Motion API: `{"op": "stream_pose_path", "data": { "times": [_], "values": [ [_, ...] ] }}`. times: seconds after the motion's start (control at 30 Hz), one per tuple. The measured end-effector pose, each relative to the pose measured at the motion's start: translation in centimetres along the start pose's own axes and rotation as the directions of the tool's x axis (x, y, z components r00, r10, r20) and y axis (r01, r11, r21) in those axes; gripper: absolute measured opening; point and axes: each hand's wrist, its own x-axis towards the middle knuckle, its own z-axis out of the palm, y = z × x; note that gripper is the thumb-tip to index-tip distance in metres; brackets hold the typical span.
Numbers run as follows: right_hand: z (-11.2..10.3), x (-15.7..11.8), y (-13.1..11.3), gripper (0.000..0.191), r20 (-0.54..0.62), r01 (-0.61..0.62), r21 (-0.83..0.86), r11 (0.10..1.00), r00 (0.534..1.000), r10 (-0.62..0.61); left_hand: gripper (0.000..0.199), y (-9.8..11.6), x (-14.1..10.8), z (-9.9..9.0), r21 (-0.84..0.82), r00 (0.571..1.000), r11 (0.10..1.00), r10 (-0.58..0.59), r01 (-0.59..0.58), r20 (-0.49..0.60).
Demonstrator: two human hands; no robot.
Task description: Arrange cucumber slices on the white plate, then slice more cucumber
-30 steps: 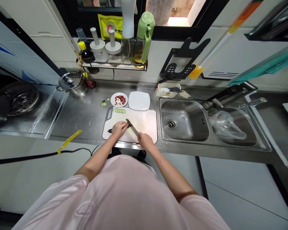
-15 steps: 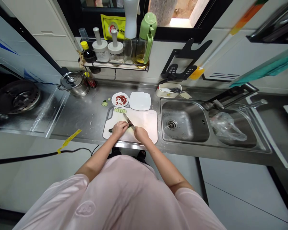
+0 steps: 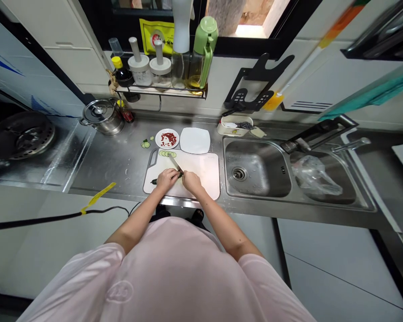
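A dark green cucumber point(image 3: 154, 181) lies on the white cutting board point(image 3: 204, 174), with my left hand point(image 3: 167, 180) closed over it. My right hand point(image 3: 192, 182) grips the handle of a kitchen knife point(image 3: 175, 162), whose blade points away and to the left, close beside my left fingers. Where the blade meets the cucumber is partly hidden by my hands. A row of pale green cucumber slices point(image 3: 167, 153) rests at the board's far left. Behind the board are a round plate point(image 3: 158, 140) with chopped red pieces and a white square plate point(image 3: 195, 140).
To the right is a double sink point(image 3: 258, 179), with a plastic bag point(image 3: 317, 175) in its far basin. Cucumber scraps point(image 3: 145, 143) lie left of the plates. A lidded pot point(image 3: 102, 118) and a wok point(image 3: 20, 136) stand further left. Bottles and jars fill a wall rack point(image 3: 164, 91).
My right hand and the knife have shifted slightly left and away from me, closer to my left hand. The left hand stays on the cucumber.
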Motion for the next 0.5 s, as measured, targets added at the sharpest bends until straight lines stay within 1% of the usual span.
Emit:
{"op": "stream_pose_path", "data": {
  "times": [0.1, 0.2, 0.3, 0.4, 0.5],
  "values": [
    [0.3, -1.1, 0.6, 0.029, 0.016, -0.006, -0.016, 1.0, 1.0, 0.006, 0.02, -0.1, 0.0, 0.1, 0.003, 1.0, 1.0, 0.002, -0.002, -0.005],
    [0.7, -2.8, 1.8, 0.028, 0.054, -0.038, -0.047, 0.998, 0.998, 0.04, 0.019, -0.1, 0.0, 0.1, -0.003, 1.0, 1.0, 0.004, -0.004, -0.01],
    [1.1, -4.1, 2.8, 0.028, 0.078, -0.045, -0.063, 0.997, 0.996, 0.05, 0.019, -0.2, 0.0, 0.1, -0.009, 1.0, 1.0, 0.01, -0.01, -0.013],
    [1.2, -4.4, 3.0, 0.028, 0.086, -0.046, -0.069, 0.997, 0.995, 0.052, 0.019, -0.2, 0.0, 0.2, -0.013, 1.0, 1.0, 0.009, -0.009, -0.018],
    [1.2, -3.9, 2.7, 0.028, 0.084, -0.042, -0.062, 0.997, 0.995, 0.047, 0.019, -0.2, 0.1, 0.1, -0.015, 1.0, 1.0, 0.004, -0.004, -0.013]
  ]
}}
